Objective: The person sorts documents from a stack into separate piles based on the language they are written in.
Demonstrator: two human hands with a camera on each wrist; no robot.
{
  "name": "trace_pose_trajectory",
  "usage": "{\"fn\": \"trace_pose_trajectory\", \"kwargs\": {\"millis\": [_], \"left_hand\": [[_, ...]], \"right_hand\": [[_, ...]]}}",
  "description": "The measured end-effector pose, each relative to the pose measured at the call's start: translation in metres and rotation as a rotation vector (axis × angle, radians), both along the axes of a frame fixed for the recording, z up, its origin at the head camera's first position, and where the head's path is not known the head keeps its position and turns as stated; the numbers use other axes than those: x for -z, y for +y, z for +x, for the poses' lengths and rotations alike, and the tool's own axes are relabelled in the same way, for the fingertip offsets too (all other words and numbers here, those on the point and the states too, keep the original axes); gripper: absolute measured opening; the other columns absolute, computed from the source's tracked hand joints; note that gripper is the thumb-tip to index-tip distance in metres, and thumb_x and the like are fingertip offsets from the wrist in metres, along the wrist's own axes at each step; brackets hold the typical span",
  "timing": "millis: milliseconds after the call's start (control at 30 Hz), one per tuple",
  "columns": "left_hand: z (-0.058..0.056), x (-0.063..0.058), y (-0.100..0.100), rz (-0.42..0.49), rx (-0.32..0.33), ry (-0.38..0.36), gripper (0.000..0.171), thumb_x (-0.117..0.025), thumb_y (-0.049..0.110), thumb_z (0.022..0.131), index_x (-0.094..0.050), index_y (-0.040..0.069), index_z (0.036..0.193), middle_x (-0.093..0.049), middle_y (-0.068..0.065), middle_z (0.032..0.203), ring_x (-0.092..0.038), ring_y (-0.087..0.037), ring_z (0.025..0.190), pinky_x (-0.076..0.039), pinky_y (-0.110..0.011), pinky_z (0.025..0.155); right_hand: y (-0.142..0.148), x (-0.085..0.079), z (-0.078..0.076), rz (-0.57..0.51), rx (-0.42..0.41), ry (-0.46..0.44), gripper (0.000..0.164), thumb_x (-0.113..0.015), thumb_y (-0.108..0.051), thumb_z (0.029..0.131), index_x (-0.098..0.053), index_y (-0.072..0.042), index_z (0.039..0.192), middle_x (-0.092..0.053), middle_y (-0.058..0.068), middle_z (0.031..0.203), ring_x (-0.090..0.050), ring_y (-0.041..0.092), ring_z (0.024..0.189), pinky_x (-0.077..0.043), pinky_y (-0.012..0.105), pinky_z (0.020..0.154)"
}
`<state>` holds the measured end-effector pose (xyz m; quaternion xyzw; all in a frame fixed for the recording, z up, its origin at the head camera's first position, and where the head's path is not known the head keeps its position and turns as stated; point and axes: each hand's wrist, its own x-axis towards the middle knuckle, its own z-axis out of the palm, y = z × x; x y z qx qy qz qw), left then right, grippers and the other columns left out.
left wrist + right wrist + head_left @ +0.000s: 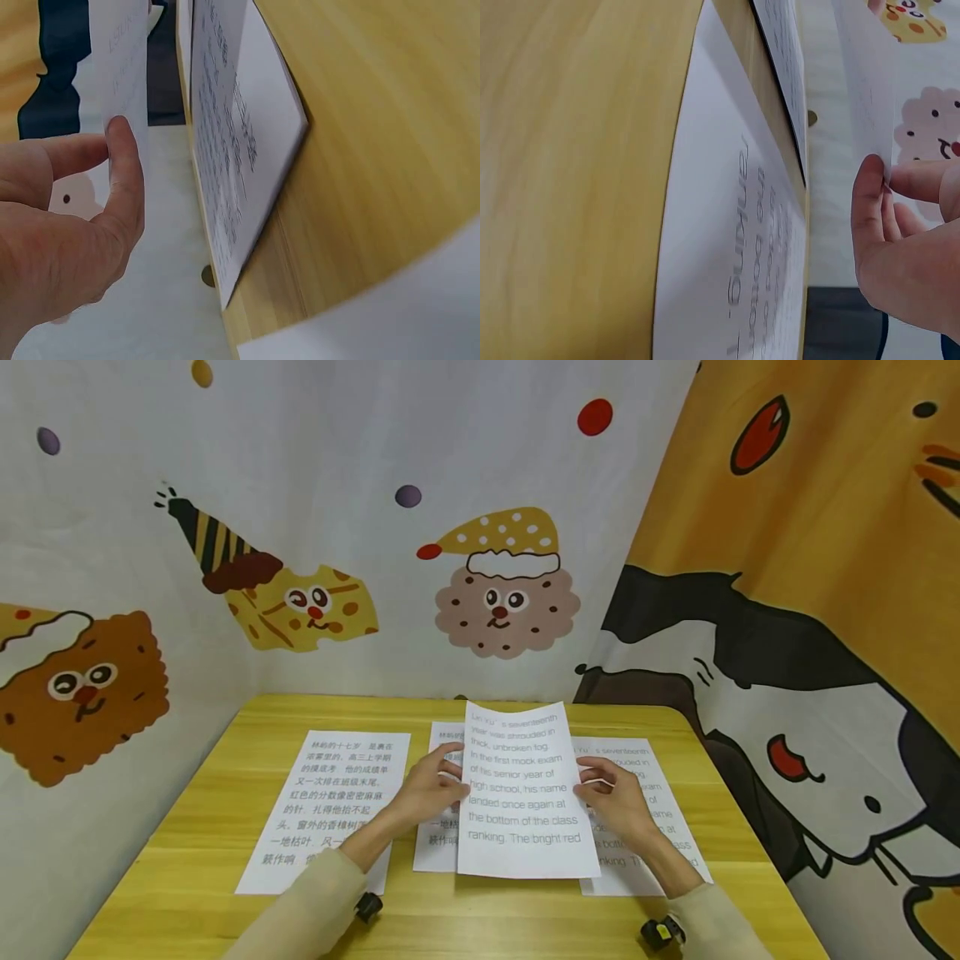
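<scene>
Between both hands a sheet of paper [521, 793] printed with large English text is held up above the table, its top edge bowed. My left hand [431, 787] pinches its left edge between thumb and fingers; the left wrist view shows that hand [82, 202] at the paper's edge. On the opposite edge my right hand [618, 797] pinches likewise, and the right wrist view shows its thumb and fingers meeting on the sheet [866, 90]. Behind the raised sheet lies a page of Chinese text [435, 852], mostly hidden. Another English page [626, 877] lies partly under the right hand.
A further page of Chinese text [330, 785] lies at the left of the yellow wood-grain table [187, 827], partly covered by the left forearm. A white cartoon-printed curtain [322, 460] hangs behind the table, with an orange one [720, 527] at the right.
</scene>
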<state>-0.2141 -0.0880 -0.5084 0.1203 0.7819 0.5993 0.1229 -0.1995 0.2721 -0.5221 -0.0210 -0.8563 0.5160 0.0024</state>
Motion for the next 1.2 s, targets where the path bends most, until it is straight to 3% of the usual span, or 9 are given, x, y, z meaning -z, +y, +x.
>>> {"fn": "trace_pose_trajectory", "kwargs": {"millis": [500,833,1200], "left_hand": [[-0.002,0.003,0.043,-0.001,0.023,0.012,0.079,-0.080,0.003,0.100,-0.045,0.012,0.171,-0.071,-0.019,0.129,-0.080,-0.019,0.098,-0.073,-0.050,0.085],[0.002,0.003,0.069,0.026,0.042,0.020,0.080,-0.080,0.001,0.099,-0.046,0.012,0.171,-0.071,-0.019,0.130,-0.080,-0.021,0.100,-0.073,-0.050,0.087],[0.007,0.005,0.097,0.047,0.033,-0.006,0.083,-0.081,0.000,0.097,-0.046,0.016,0.171,-0.071,-0.016,0.128,-0.080,-0.019,0.096,-0.074,-0.042,0.086]], "right_hand": [[0.042,-0.006,0.013,0.058,0.028,-0.016,0.050,-0.077,-0.011,0.107,-0.065,-0.012,0.155,-0.072,0.018,0.130,-0.073,0.023,0.109,-0.061,0.012,0.086],[0.073,-0.002,0.019,0.067,0.018,-0.027,0.051,-0.077,-0.009,0.106,-0.064,-0.010,0.156,-0.070,0.019,0.131,-0.073,0.017,0.106,-0.064,0.014,0.088],[0.097,-0.002,0.027,0.090,0.043,-0.005,0.052,-0.077,-0.007,0.106,-0.063,-0.004,0.156,-0.070,0.020,0.130,-0.072,0.007,0.101,-0.064,0.013,0.086]]}}
